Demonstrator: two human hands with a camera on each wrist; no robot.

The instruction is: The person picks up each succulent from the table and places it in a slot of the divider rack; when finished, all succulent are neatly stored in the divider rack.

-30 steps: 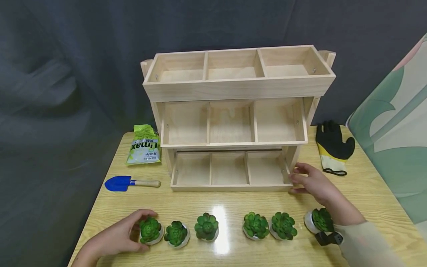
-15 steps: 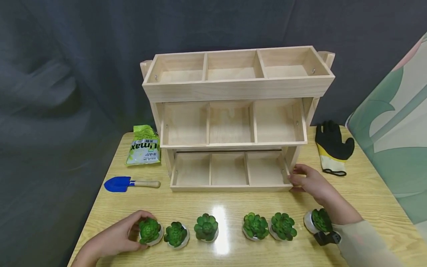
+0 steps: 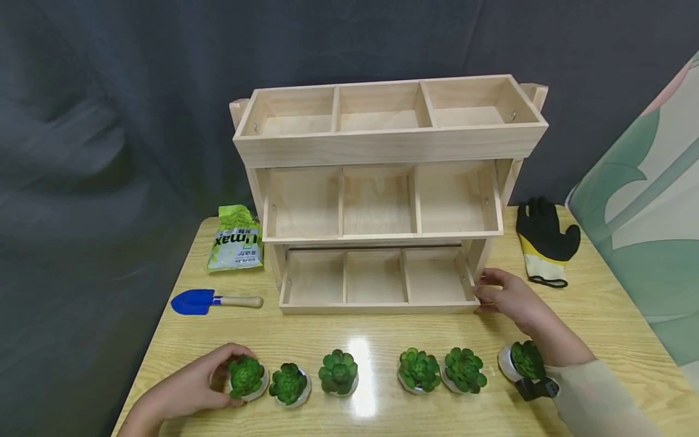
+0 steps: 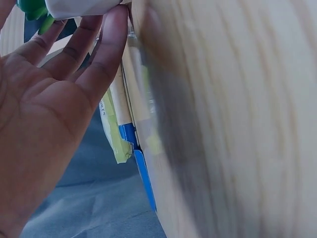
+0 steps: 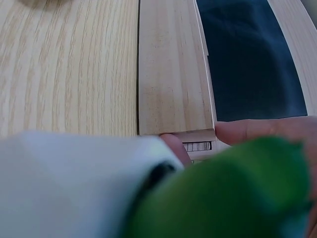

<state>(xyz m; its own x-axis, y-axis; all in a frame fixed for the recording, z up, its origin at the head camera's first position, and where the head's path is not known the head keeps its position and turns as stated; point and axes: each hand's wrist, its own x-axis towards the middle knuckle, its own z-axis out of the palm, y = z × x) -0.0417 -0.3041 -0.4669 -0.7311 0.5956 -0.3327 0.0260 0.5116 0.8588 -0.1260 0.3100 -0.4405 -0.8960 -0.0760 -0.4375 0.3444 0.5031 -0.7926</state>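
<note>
In the head view my left hand [image 3: 188,385] curves round the leftmost potted succulent [image 3: 246,377], thumb in front and fingers behind. The left wrist view shows fingertips of that hand [image 4: 54,99] against its white pot [image 4: 81,7]. My right hand [image 3: 516,303] grips the lower right corner of the three-tier wooden shelf [image 3: 382,308]. From the right wrist, thumb and a fingertip of this hand [image 5: 277,131] sit at the end of the bottom tray's front board [image 5: 173,74]; a blurred succulent [image 5: 228,193] hides part of the hand.
Several more potted succulents [image 3: 338,371] form a row along the front, one beside my right wrist [image 3: 526,360]. A blue trowel [image 3: 193,301] and a green bag [image 3: 236,243] lie left of the shelf, a black and yellow glove [image 3: 546,240] to its right.
The fingertips of my right hand below the tray's corner have drawn in slightly. My left hand and the succulents stay in place.
</note>
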